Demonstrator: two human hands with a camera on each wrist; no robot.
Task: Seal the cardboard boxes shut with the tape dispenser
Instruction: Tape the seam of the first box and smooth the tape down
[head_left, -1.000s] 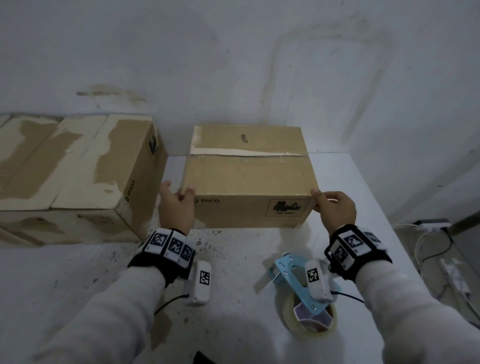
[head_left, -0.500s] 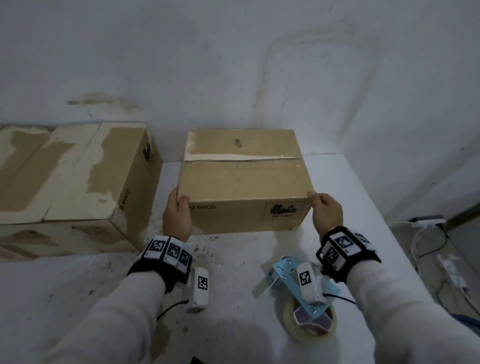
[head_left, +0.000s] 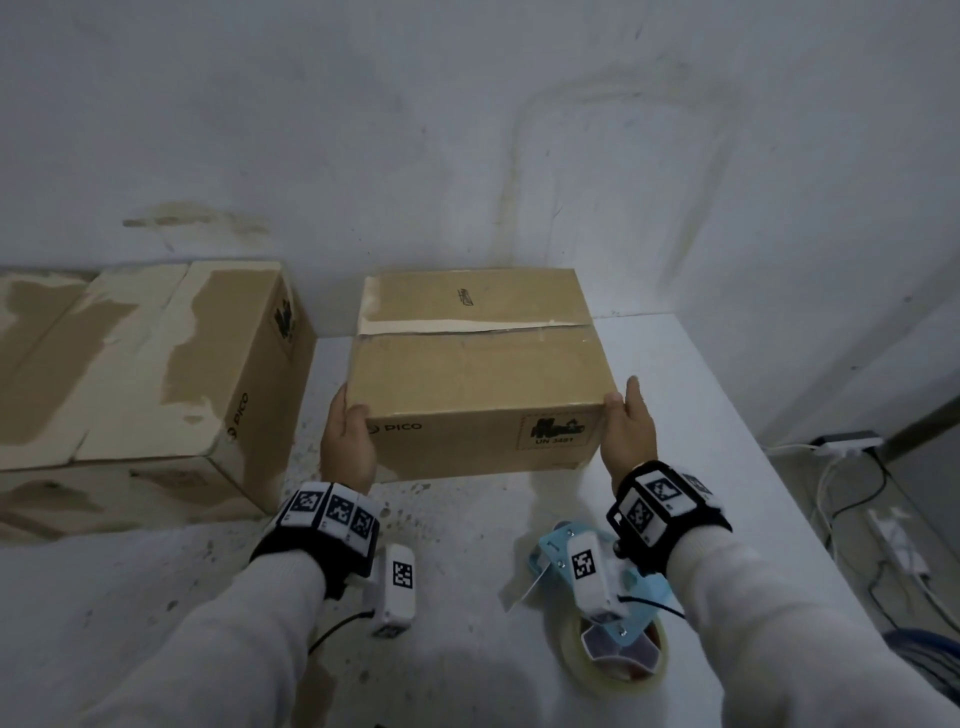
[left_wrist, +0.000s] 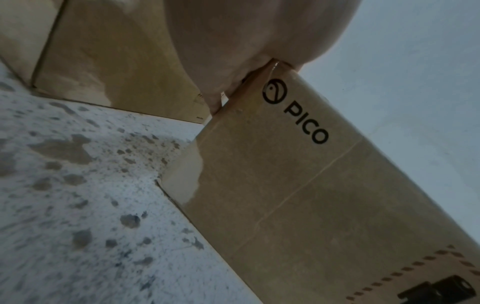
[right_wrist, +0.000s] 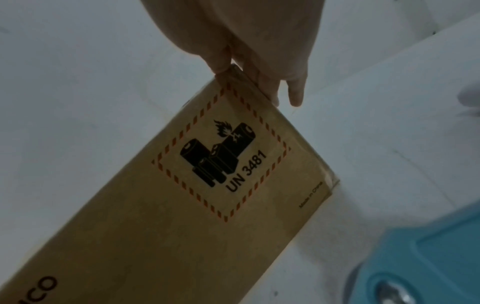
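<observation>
A closed brown cardboard box printed PICO stands mid-table; a pale strip runs along its top seam. My left hand grips its near left top corner, thumb over the top edge and fingers down the left side; the left wrist view shows that corner wedged into the hand. My right hand holds the near right corner, thumb on the top edge and fingers along the right side. In the right wrist view those fingers lie against the box above its battery label. The blue tape dispenser lies untouched on the table under my right wrist.
A larger cardboard box with torn pale patches sits at the left, close beside the small one. The white table is speckled with dark spots. A wall stands right behind the boxes. Cables and a power strip lie on the floor at right.
The small box has come a little nearer to me. Both hands have shifted from its front corners round to its sides.
</observation>
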